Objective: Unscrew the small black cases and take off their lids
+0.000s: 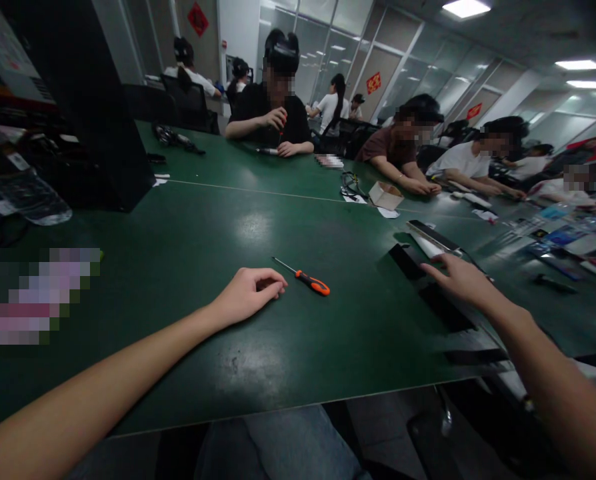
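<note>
My left hand [248, 295] rests on the green table [188, 253] with its fingers curled loosely inward, holding nothing. Just right of its fingertips lies a small screwdriver [305, 278] with an orange and black handle, its thin shaft pointing away to the left. My right hand [458, 279] reaches out to the right with fingers stretched, its tips touching a flat black device [428, 287] that lies on the table. A second flat dark slab with a pale face [435, 239] lies just beyond it.
A tall black box [98, 107] stands at the far left. A small white box [385, 195] and cables [351, 183] lie mid-table. Several people sit along the far side at work. Colourful packets [578, 240] cover the right. The table's near edge [278, 410] runs above my lap.
</note>
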`<state>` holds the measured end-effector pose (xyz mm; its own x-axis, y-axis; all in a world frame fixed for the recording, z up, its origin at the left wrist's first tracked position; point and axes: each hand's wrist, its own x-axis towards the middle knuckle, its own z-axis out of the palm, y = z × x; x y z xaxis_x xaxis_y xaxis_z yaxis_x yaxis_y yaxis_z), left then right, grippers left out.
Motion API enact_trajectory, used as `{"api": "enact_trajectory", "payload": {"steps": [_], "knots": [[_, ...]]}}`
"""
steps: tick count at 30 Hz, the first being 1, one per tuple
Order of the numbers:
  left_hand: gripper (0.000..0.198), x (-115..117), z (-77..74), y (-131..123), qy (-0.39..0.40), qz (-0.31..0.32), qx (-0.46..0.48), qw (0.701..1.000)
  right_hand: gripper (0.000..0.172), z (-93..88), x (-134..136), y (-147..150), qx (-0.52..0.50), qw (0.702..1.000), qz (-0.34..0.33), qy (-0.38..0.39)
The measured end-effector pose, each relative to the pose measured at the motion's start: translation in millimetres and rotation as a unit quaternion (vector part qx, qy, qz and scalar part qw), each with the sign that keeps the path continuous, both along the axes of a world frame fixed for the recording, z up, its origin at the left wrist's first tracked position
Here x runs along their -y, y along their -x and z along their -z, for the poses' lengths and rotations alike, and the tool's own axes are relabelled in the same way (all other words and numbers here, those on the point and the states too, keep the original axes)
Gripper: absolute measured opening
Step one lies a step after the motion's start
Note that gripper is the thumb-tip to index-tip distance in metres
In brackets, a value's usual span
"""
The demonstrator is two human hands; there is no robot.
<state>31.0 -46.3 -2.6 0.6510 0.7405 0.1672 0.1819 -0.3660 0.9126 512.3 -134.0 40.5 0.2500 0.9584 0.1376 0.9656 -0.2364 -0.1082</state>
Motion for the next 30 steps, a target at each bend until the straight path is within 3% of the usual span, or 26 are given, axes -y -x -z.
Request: {"api": "enact_trajectory", "payload": {"steps": [4, 7, 12, 14, 17, 21, 26, 30], "knots": [[0.019, -2, 2.3, 1, -0.011, -0.011, 0.011, 1.0, 0.017, 13.9, -47, 29, 0.001, 1.0, 0.015, 0.006], [0.02, -6, 4.3, 3, -0.048, -0.041, 0.01, 0.998, 0.023, 29.5, -77, 74, -0.014, 0.999, -0.034, -0.01], [0.029, -18, 7.3, 11, -0.164, -0.141, 0.003, 0.976, 0.034, 45.0, -88, 174, -0.094, 0.97, -0.221, -0.025], [0.043, -23, 7.7, 15, -0.196, -0.164, 0.005, 0.967, 0.041, 47.7, -78, 208, -0.148, 0.927, -0.34, -0.051], [0.056, -26, 7.2, 17, -0.212, -0.158, 0.003, 0.965, 0.059, 50.1, -59, 237, -0.17, 0.875, -0.45, -0.055], [0.042, -24, 4.6, 17, -0.204, -0.116, -0.014, 0.972, 0.066, 50.6, -47, 239, -0.161, 0.859, -0.485, -0.025], [0.019, -23, 1.7, 16, -0.191, -0.089, -0.029, 0.977, 0.035, 42.6, -54, 218, -0.205, 0.865, -0.456, 0.039], [0.019, -25, 2.3, 19, -0.211, -0.061, -0.054, 0.974, 0.033, 35.5, -57, 203, -0.299, 0.869, -0.394, 0.011]]}}
